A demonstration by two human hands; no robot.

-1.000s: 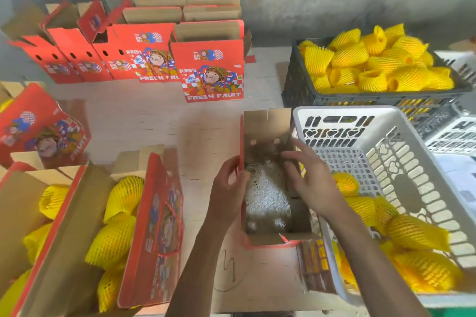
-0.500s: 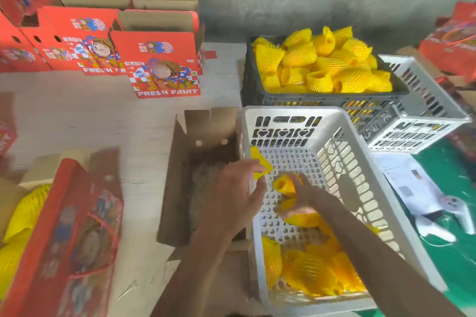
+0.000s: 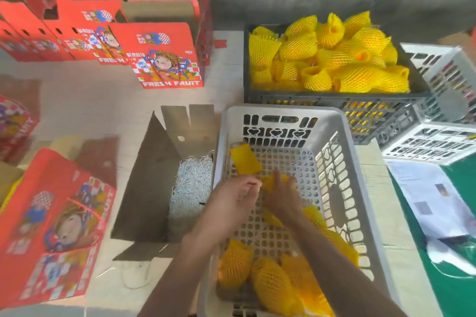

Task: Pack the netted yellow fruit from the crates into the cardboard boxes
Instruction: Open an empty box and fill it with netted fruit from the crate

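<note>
Yellow netted fruit (image 3: pixel 270 184) is grasped by the right hand (image 3: pixel 282 197) inside the white crate (image 3: pixel 360 188), with the left hand (image 3: pixel 231 203) just beside it, fingers curled; whether the left hand grips anything cannot be told. More netted fruit (image 3: pixel 268 283) lies below the hands in the same crate. An open cardboard box (image 3: pixel 144 188) lined with shredded paper (image 3: pixel 190 188) stands just left of the hands. Beyond the hands, a dark crate (image 3: pixel 334 108) is heaped with netted fruit. Red printed boxes (image 3: pixel 164 56) are lined up beyond and to the left.
</note>
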